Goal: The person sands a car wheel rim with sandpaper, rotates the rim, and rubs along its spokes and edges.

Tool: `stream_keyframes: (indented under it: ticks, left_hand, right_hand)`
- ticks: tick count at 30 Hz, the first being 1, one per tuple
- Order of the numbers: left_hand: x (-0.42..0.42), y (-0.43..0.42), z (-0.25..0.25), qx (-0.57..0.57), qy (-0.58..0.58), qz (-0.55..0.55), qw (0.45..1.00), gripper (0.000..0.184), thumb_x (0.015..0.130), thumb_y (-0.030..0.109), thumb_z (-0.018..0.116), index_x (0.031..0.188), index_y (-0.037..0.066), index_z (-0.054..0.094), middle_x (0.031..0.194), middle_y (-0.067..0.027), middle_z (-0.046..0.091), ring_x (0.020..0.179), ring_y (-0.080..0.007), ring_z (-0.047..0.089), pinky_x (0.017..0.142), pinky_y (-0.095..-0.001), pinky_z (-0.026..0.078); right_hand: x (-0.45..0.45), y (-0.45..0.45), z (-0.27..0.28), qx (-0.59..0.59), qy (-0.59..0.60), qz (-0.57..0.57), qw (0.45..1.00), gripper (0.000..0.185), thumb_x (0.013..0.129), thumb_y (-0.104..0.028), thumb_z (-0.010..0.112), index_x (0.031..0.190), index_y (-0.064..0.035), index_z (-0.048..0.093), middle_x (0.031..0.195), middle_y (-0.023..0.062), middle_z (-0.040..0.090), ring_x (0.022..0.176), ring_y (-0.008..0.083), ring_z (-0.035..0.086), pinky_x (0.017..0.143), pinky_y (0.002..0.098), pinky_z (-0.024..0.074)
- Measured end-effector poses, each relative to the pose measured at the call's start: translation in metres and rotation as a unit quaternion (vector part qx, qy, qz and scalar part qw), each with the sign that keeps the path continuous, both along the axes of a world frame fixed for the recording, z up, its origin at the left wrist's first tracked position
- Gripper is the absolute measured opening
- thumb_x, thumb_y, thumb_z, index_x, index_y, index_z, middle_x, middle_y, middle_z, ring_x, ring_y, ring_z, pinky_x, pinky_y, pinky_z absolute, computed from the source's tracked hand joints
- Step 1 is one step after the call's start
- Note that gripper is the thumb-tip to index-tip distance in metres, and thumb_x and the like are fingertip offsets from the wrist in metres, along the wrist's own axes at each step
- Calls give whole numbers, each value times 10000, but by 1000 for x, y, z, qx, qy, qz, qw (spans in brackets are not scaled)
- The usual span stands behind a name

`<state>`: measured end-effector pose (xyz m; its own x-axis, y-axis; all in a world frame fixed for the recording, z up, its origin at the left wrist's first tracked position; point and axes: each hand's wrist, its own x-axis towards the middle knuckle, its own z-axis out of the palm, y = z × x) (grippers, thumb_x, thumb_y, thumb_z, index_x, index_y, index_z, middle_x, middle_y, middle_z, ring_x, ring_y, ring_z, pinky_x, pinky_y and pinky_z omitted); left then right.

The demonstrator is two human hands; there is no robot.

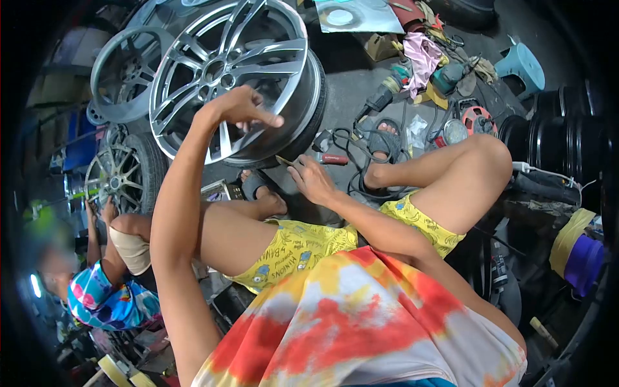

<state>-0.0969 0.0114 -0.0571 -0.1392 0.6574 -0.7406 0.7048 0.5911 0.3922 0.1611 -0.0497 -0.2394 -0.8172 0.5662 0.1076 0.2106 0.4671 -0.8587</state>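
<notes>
A silver multi-spoke alloy wheel rim [296, 64] leans tilted on a tire [316, 109] in front of me. My left hand [242, 108] is over the lower spokes, its fingers loosely bent and apart, with nothing visible in it; whether it touches the rim I cannot tell. Lower and to the right, my right hand [314, 182] pinches a small, thin, brownish piece [284, 161], perhaps folded sandpaper. Just beyond that hand lies a tool with a red handle [332, 158].
Another person [113, 290] sits at left, hands at a spoked wheel [116, 180]. A grey rim [132, 74] stands behind. Power tools [387, 90], cables and rags [422, 61] lie at right, near a blue stool [521, 68]. Dark rims [548, 135] line the right side.
</notes>
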Motion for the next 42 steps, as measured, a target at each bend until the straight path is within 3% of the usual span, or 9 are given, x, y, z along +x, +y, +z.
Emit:
stream_keyframes:
  ticks: [5,8,14,17,20,25,28,38,42]
  left_hand:
    - [-7,38,-26,41,-28,-8,999,923,695,881,703,826,-32,747,723,-129,657,635,-250,697,605,-356,583]
    - [3,48,-23,66,-54,37,996,933,711,883,687,842,-38,755,742,-145,665,644,-257,699,606,-371,585]
    - [-11,26,-33,98,-96,68,988,689,803,725,757,725,43,706,639,-23,584,617,-143,596,536,-296,457]
    - [-18,8,-22,20,-177,66,982,449,772,482,901,813,77,712,679,25,587,603,-81,523,581,-236,404]
    - [-24,-9,-18,6,-216,100,971,447,735,437,938,839,59,722,748,18,615,680,-92,566,630,-246,478]
    - [-22,-16,-26,42,-227,130,964,352,775,364,897,825,70,710,764,23,617,680,-71,559,631,-207,459]
    - [-13,-11,-31,85,-221,174,956,294,815,316,876,811,71,714,692,45,590,614,-49,512,571,-207,390]
    - [-7,11,-39,115,-217,176,953,378,796,435,857,772,88,708,683,33,577,600,-61,520,538,-196,376]
    - [-2,18,-38,141,-220,189,947,505,709,512,882,812,48,711,800,-49,666,704,-142,627,621,-275,531]
  right_hand:
    - [6,3,-6,-22,-6,31,999,250,1003,-199,603,964,33,686,968,208,595,922,414,604,820,498,505]
    - [9,12,-15,-42,-24,26,999,257,1018,-202,587,976,34,679,965,229,578,921,440,602,804,507,487]
    - [10,21,-29,-57,-59,15,997,278,1032,-218,571,1008,36,681,973,247,583,939,471,608,796,525,468]
    - [7,22,-32,-75,-48,18,996,261,1002,-182,594,999,66,676,1010,282,618,982,476,614,844,533,493]
    - [4,19,-43,-92,-49,28,994,258,997,-190,594,1037,53,673,1017,287,651,996,481,623,860,530,497]
    - [0,16,-57,-271,-93,-43,957,292,994,-247,590,1100,16,658,947,273,703,938,456,674,863,494,509]
    - [1,17,-62,-249,-111,-35,962,312,997,-274,588,1075,21,652,921,267,702,908,440,682,837,499,505]
    - [5,19,-75,-238,-133,-39,961,301,1000,-264,584,999,32,632,885,269,691,797,403,695,768,490,510]
    - [3,32,-53,-374,-115,-73,917,261,1011,-252,608,1032,7,620,845,142,684,731,258,708,676,367,542]
